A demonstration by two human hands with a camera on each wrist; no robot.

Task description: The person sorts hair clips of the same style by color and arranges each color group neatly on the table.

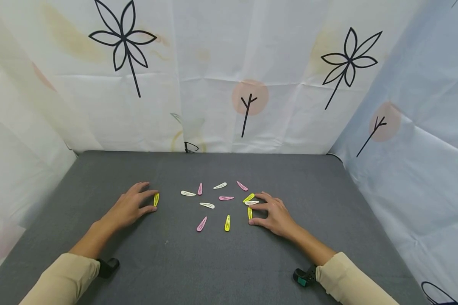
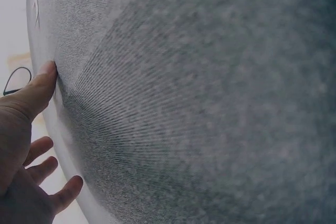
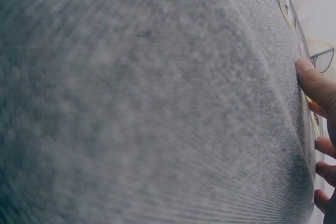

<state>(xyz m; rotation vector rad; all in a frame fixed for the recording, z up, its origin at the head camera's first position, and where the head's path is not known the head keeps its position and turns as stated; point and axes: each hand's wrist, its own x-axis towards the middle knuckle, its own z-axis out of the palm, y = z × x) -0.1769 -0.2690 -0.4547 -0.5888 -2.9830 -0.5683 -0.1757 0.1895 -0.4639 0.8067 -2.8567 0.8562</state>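
One yellow clip (image 1: pixel 156 199) was pinched lengthwise by the left hand (image 1: pixel 130 206), a second yellow clip (image 1: pixel 249 213) by the right hand (image 1: pixel 277 217), grips part-open.

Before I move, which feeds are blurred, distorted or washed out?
Head view: soft light, clips sharp enough to tell their colours; left wrist view: table badly out of focus on the right, its edge bowed, curtain washed out at far left; right wrist view: table blurred on the left, clips squeezed to thin slivers near the bright right edge.
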